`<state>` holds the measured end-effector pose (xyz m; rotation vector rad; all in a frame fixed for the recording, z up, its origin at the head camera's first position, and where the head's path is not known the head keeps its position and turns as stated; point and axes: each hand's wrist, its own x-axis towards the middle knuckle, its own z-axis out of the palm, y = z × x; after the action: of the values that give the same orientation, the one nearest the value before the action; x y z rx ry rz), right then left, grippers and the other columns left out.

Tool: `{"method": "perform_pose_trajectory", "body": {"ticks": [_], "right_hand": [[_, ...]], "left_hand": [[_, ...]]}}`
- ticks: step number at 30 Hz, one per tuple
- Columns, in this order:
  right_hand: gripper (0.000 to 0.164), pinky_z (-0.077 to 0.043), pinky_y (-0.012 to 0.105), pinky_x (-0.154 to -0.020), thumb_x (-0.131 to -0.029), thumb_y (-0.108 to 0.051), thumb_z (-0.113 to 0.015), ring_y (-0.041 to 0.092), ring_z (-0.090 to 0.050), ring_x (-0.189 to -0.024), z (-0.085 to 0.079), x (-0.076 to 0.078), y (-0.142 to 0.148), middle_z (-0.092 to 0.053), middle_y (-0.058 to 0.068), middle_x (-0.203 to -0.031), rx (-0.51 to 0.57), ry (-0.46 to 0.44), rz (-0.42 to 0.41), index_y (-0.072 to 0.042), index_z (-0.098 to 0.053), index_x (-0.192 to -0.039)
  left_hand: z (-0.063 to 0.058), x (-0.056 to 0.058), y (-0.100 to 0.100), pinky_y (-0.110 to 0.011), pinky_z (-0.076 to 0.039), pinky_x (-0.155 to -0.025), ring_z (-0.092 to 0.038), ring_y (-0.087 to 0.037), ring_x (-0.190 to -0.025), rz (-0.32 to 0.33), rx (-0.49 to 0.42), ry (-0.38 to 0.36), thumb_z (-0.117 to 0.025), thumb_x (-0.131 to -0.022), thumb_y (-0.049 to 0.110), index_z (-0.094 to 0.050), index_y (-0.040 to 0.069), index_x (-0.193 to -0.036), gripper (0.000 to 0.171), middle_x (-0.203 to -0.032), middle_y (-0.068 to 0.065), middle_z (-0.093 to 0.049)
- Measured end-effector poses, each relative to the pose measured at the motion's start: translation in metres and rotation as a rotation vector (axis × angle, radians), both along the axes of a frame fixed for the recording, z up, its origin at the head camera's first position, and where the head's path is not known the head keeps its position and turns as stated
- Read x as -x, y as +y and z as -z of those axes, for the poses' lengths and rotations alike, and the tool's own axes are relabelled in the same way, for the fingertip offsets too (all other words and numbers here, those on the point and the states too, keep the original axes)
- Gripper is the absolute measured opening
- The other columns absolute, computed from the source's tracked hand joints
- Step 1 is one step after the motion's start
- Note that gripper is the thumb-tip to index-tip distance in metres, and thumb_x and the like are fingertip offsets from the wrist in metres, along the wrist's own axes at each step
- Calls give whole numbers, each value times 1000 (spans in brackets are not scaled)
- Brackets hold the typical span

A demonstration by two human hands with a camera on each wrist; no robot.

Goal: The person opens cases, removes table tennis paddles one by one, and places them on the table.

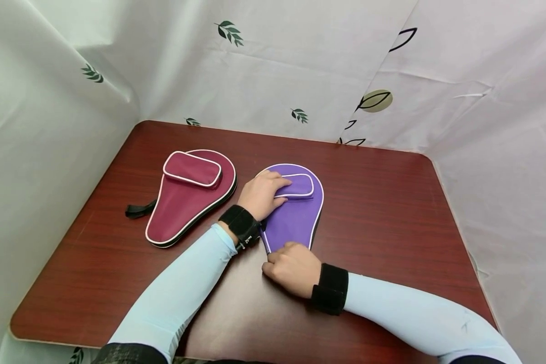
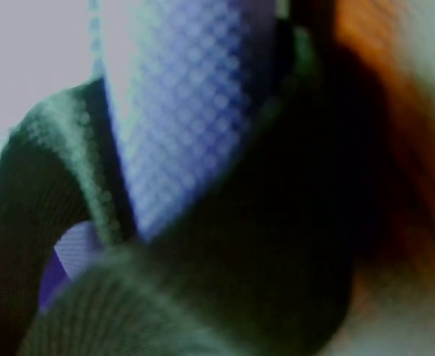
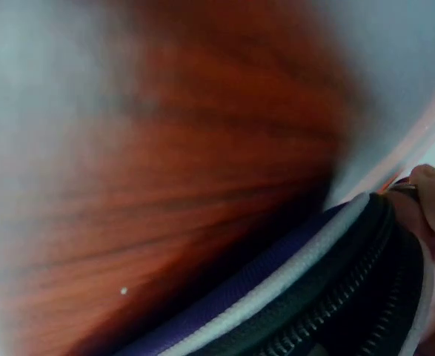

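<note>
A purple table tennis paddle case (image 1: pixel 288 222) with white piping and a raised pocket lies on the table, its narrow end toward me. My left hand (image 1: pixel 263 194) rests on the case's left side, fingers and thumb extended by the pocket. With curled fingers my right hand (image 1: pixel 294 269) pinches at the narrow end. The right wrist view shows the case's dark zipper (image 3: pixel 350 297) with two rows of teeth, and a small metal piece at the fingers (image 3: pixel 430 196), likely the zipper pull. The left wrist view is blurred, mostly wristband and blue sleeve (image 2: pixel 180 96).
Left of the purple case lies a maroon paddle case (image 1: pixel 186 202) with a black strap (image 1: pixel 140 209). Both sit on a reddish-brown table (image 1: pixel 382 212). White cloth (image 1: pixel 273 76) with leaf prints hangs behind and at the sides.
</note>
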<state>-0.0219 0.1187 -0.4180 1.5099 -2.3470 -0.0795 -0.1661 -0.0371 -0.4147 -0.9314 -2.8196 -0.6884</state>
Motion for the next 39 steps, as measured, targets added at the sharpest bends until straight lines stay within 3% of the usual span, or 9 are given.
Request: {"method": "perform_pose_trajectory", "body": {"ticks": [6, 12, 18, 21, 24, 30, 34, 36, 39], "right_hand": [[17, -45, 29, -58, -88, -22, -85, 9, -64, -64, -2, 2, 6, -65, -12, -73, 56, -87, 7, -25, -70, -79], [4, -58, 31, -67, -94, -25, -88, 4, -73, -78, -17, 17, 40, -77, -14, -88, 279, -400, 59, -23, -84, -95], [1, -58, 27, -67, -97, -13, -86, 2, -70, -72, -26, 60, 98, -78, -10, -83, 534, -679, 377, -14, -86, -96], [7, -55, 26, -69, -101, -13, -81, 9, -71, -68, -23, 79, 123, -77, -5, -80, 571, -811, 556, -8, -85, -103], [17, -56, 25, -73, -106, -11, -74, 19, -77, -73, -17, 92, 139, -80, 5, -86, 588, -961, 637, 1, -81, -114], [30, -58, 32, -65, -113, -14, -63, 23, -81, -86, -5, 104, 150, -81, 18, -103, 632, -1217, 669, 10, -72, -128], [32, -55, 32, -64, -114, -16, -60, 16, -80, -85, -1, 105, 151, -82, 17, -103, 661, -1278, 684, 11, -71, -128], [32, -55, 30, -64, -114, -15, -60, 13, -79, -84, 1, 106, 150, -82, 16, -102, 678, -1296, 677, 12, -71, -127], [31, -54, 29, -64, -114, -14, -60, 10, -77, -82, 5, 107, 147, -81, 13, -100, 715, -1338, 662, 14, -71, -125]], "left_hand": [[0, 0, 1, -43, -55, -106, -62, -24, -132, -3, 4, 4, -86, -98, 25, -77, 18, -139, 43, -135, -3, -73], [1, -1, 1, -43, -55, -107, -63, -24, -132, 5, 0, 9, -87, -97, 25, -77, 16, -139, 43, -135, -4, -72], [0, -3, -3, -43, -54, -108, -64, -26, -128, 15, 7, 35, -86, -98, 24, -76, 14, -138, 42, -134, -5, -73], [-2, -5, -5, -43, -53, -108, -65, -28, -127, 17, 19, 51, -85, -98, 24, -75, 12, -137, 42, -132, -7, -74], [-6, -8, -4, -44, -53, -109, -66, -28, -128, 24, 46, 59, -85, -98, 25, -72, 10, -137, 44, -132, -8, -74], [-21, -22, 9, -55, -48, -114, -67, -29, -126, 61, 145, 116, -84, -99, 35, -73, 11, -124, 36, -126, -7, -74], [-28, -36, 30, -49, -53, -96, -66, -26, -112, 106, 231, 166, -76, -103, 45, -77, 16, -118, 33, -115, -3, -70], [-28, -43, 43, -45, -56, -86, -67, -24, -105, 123, 270, 154, -72, -104, 50, -78, 16, -115, 35, -109, -2, -70], [-27, -50, 60, -44, -60, -80, -73, -24, -96, 132, 326, 69, -71, -104, 56, -74, 14, -114, 43, -100, -1, -73]]}}
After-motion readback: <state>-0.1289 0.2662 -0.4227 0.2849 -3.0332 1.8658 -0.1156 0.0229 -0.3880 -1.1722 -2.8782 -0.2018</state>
